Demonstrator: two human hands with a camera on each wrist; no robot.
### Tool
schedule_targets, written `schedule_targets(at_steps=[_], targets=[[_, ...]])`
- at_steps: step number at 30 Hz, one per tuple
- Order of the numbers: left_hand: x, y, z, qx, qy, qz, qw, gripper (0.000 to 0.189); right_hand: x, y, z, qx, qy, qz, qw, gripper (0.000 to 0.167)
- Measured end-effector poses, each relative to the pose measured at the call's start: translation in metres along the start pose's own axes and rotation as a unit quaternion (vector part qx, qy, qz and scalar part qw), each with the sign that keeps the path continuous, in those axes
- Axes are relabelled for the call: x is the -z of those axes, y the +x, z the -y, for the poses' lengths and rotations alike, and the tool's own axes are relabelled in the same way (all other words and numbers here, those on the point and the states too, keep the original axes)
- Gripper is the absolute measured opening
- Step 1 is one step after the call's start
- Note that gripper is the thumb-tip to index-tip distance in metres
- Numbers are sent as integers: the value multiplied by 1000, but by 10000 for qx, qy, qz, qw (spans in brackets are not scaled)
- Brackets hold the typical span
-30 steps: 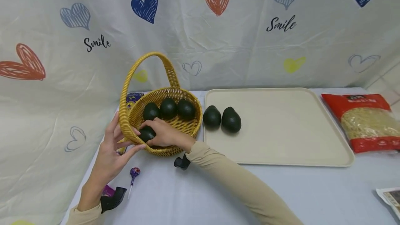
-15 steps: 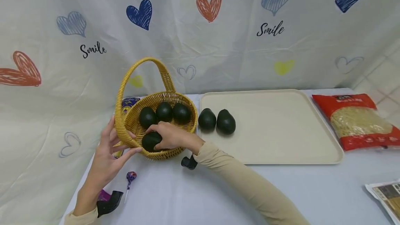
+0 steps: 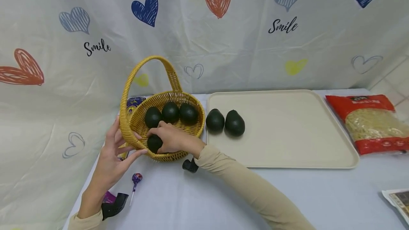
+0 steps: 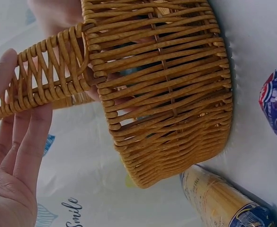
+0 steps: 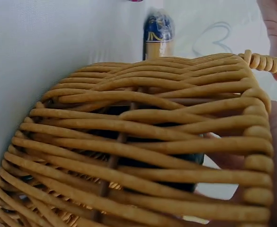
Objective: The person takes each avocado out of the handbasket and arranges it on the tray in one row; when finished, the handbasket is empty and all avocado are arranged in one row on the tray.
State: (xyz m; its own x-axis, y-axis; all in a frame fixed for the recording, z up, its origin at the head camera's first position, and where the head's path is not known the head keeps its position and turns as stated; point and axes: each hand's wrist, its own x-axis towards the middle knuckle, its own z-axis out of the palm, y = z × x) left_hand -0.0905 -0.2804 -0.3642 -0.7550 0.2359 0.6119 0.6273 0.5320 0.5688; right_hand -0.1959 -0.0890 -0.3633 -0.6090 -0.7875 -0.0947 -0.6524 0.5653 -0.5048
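A yellow wicker basket with a tall arched handle stands at the left of the table. My left hand grips the near left side of that handle between thumb and fingers. Reaching in over the front rim, my right hand holds a dark green avocado near the basket's floor; the basket wall partly covers it in the right wrist view. Three more avocados lie in a row at the back of the basket. Two avocados rest at the left end of a cream tray.
A spaghetti packet lies behind the basket's left side. Nearer are a lollipop and a purple packet beside the left wrist. Right of the tray lies a red bag of noodles, with another packet at the right edge.
My right hand and its avocado have shifted slightly right and toward me inside the basket. My left hand stays on the handle. The head view has swung a little.
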Motion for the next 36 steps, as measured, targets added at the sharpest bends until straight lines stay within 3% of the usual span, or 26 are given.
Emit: schedule_targets(at_steps=[5,13,20,24,28,32,36], targets=[[-2,3,-2,-39,-14,33,10000,103,3,-4,1,-207,24,-91,9997,50],[-5,3,0,-2,-59,31,10000,104,2,-6,-8,-354,67,-10,9994,59],[-8,1,3,-20,-171,40,9998,104,16,-22,-23,-210,756,-771,9939,55],[-7,2,4,-49,-217,26,9997,104,48,-49,-32,20,1111,-1435,9834,55],[-5,1,3,-17,-213,30,9998,105,82,-91,-53,-6,1408,-1995,9697,58],[-3,0,2,-27,-209,25,9998,105,105,-139,-86,-721,1487,-2391,9568,60],[-2,-1,2,-167,-220,-26,9996,105,114,-181,-121,-1599,1730,-2518,9387,62]])
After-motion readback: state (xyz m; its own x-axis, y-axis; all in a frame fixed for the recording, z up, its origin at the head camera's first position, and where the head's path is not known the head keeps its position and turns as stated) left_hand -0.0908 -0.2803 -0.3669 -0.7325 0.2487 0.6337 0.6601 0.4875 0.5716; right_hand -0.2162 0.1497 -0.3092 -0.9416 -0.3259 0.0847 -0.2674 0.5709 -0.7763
